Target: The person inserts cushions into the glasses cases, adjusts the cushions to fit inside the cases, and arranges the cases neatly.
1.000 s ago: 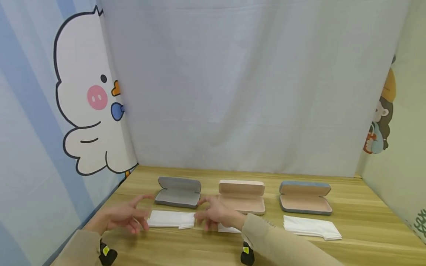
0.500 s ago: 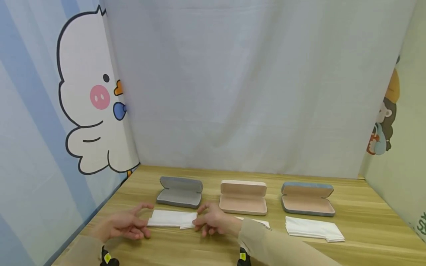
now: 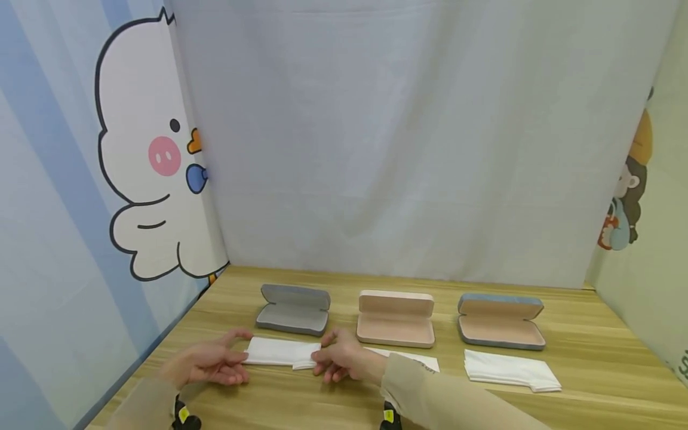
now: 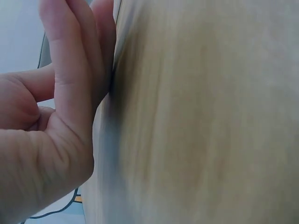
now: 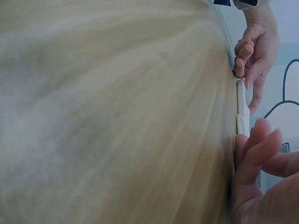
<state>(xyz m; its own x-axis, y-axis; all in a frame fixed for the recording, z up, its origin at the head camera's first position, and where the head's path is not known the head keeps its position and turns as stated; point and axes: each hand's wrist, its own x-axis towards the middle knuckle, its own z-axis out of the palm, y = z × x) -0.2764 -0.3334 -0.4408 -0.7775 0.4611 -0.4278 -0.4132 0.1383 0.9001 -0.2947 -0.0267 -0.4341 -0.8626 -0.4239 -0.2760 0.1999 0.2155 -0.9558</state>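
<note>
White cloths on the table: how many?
3. The left cloth is between the left hand and right hand; the middle cloth, partly hidden by the right sleeve, is in front of the pink case; the right cloth, the blue case. Others could be hidden.

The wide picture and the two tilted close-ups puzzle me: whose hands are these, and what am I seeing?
No robot here, only a person's bare left hand and right hand. The wide picture comes from a camera worn on the head, the close-ups from one on each wrist. On the wood-grain table stand three open, oblong cases: a grey case, a pale pink case and a blue case with pink lining. Before them lie three folded white cloths. The hands are at opposite ends of the leftmost cloth; it lies on the table, not lifted.
</note>
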